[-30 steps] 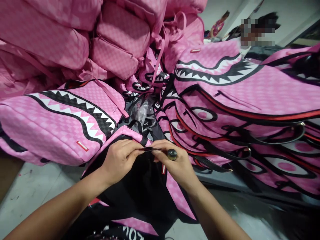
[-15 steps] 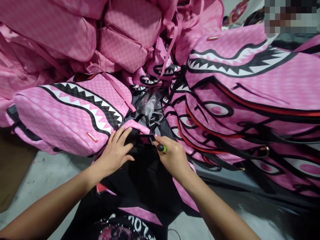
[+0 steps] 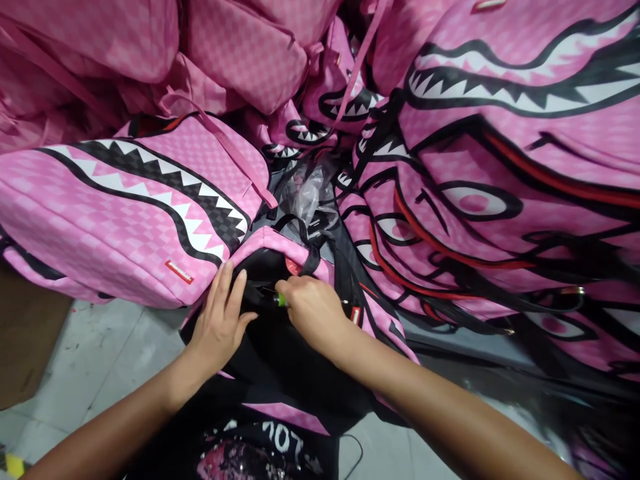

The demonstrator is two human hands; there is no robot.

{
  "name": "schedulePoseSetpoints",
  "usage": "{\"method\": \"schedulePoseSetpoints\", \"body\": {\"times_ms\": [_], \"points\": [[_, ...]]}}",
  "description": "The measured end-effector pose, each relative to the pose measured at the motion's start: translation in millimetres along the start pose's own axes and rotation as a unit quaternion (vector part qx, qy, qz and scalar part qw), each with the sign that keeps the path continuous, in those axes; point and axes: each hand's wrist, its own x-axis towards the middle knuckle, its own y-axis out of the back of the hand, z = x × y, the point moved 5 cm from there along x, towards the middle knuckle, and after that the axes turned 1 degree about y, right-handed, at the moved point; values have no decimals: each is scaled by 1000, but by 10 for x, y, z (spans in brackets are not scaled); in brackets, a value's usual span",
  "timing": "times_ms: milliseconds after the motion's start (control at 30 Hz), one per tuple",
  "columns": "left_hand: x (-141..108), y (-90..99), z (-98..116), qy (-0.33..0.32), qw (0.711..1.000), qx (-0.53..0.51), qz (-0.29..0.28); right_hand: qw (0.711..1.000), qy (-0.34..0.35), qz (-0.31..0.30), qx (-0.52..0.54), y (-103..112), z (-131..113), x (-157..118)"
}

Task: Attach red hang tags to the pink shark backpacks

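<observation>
In front of me is an opened pink backpack (image 3: 267, 241) with a black lining, its pink top edge and black straps facing away. My left hand (image 3: 217, 327) lies on the bag's left edge with its fingers stretched out, holding nothing. At the bag's opening, my right hand (image 3: 315, 313) is closed around a slim tool with a green and black handle (image 3: 281, 300); its kind is mostly hidden by my fingers. A small red label (image 3: 293, 267) shows inside the bag, just beyond my right knuckles.
Left of my hands lies a pink checkered backpack (image 3: 125, 227) with a shark-mouth print. Stacked printed backpacks (image 3: 470, 167) rise on the right. More pink backpacks (image 3: 245, 53) are heaped behind. Clear plastic wrapping (image 3: 307, 193) sits between the piles. A cardboard piece (image 3: 25, 333) stands at the left.
My right hand has moved left and slightly down, and the tool now points sideways across the bag's opening. A dark tag near that hand is no longer visible. My view has shifted closer.
</observation>
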Motion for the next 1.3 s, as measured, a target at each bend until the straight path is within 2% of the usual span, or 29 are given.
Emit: {"method": "schedulePoseSetpoints", "body": {"times_ms": [167, 233, 333, 400, 533, 600, 700, 767, 867, 933, 1067, 1167, 1233, 1300], "points": [[-8, -138, -32, -9, 999, -36, 17, 1000, 28, 7, -9, -63, -35, 140], [-22, -133, -59, 5, 999, -34, 6, 999, 37, -5, -28, -21, -81, 122], [-60, -119, -55, 26, 998, -53, -20, 999, 7, -9, -39, 27, -92, 120], [-61, -135, -45, 25, 996, -76, -27, 1000, -2, 0, -5, 8, -84, 236], [-48, -171, -112, 38, 994, -93, -32, 995, 31, 15, 91, -19, -196, 580], [-60, -180, -140, 43, 994, -89, -39, 996, 50, 8, 69, 9, -275, 616], [-79, -190, -137, 29, 997, -55, -39, 995, 73, -18, -70, 36, -268, 437], [-91, -201, -137, 30, 999, -23, -31, 988, 57, -25, -139, 15, -111, 246], [-123, -216, -171, 64, 998, -3, -30, 988, -7, -26, -149, -69, 216, -17], [-145, -211, -201, 93, 994, -17, -45, 988, -49, -33, -141, -117, 347, -150], [-82, -156, -218, 136, 987, -40, -76, 995, -54, -29, -85, -71, 292, -304], [71, -133, -206, 165, 982, -42, -85, 996, -14, 44, 76, 66, 317, -452], [178, -165, -217, 180, 978, -47, -97, 977, -31, 128, 169, 132, 548, -665], [270, -235, -259, 204, 970, -57, -123, 962, -133, 171, 164, 65, 938, -973]]}}
